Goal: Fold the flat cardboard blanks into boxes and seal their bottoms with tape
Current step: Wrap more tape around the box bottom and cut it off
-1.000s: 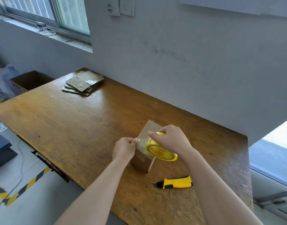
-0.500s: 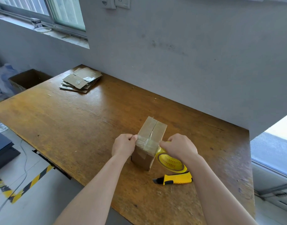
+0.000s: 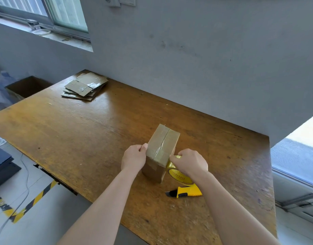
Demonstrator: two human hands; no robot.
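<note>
Writing: we see red print ringing the yellow face of the roll [image 3: 180, 176], too small to read. The box [image 3: 162, 145], the blanks [image 3: 84, 86] and the knife [image 3: 185, 191] show no label that we can make out.
Box place: it stands on the table [image 3: 81, 131], right of centre and near the front edge, between our two hands.
Box axis: the closed flaps face up. The long axis of the top follows the seam, running from us towards the wall and leaning a little right.
Tape: a glossy strip crosses the near end of the top, from left edge to right edge.
Left hand [image 3: 134, 159]: fingers curled against the box's left side, thumb pressed on the top left edge.
Right hand [image 3: 191, 162]: wrapped round the roll, which sits low against the box's near right edge.
Knife: it lies flat on the table, just in front of the roll and touched by neither hand. Its body is yellow and its black tip points left.
Blanks: a loose flat stack at the table's far left corner, well apart from the box.
</note>
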